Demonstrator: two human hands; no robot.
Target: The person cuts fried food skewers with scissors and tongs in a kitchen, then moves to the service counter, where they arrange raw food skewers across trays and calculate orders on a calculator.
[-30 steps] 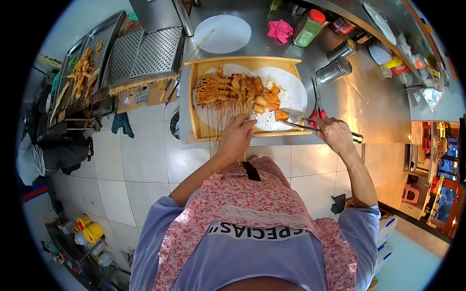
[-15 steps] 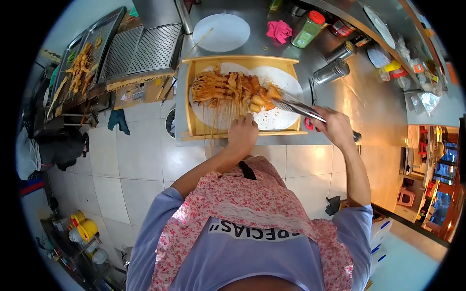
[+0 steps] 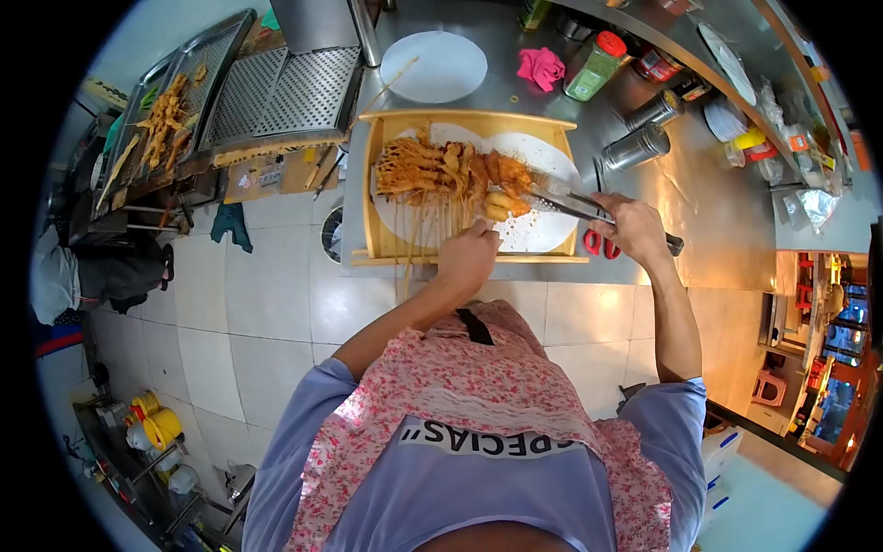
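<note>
A wooden tray (image 3: 374,225) lined with round white paper (image 3: 538,235) holds several skewers of browned, seasoned food (image 3: 428,170), their thin sticks pointing toward me. My left hand (image 3: 467,258) is closed at the tray's near side, its fingers pinching the stick end of a skewer near the paler pieces (image 3: 504,204); the stick itself is mostly hidden. My right hand (image 3: 635,228) grips metal tongs (image 3: 575,204), whose tips touch the food at the right end of the row.
Behind the tray lies a white plate (image 3: 434,69) with one stick across it. Red-handled scissors (image 3: 593,242), metal shakers (image 3: 636,147), a green-filled jar (image 3: 593,69) and a pink cloth (image 3: 541,68) are on the steel counter. Perforated trays (image 3: 308,92) stand left, beside more skewers (image 3: 166,120).
The tongs' tips have shifted slightly along the right-hand pieces of food. My left hand has moved a little right and down, and the whole view has tilted slightly.
</note>
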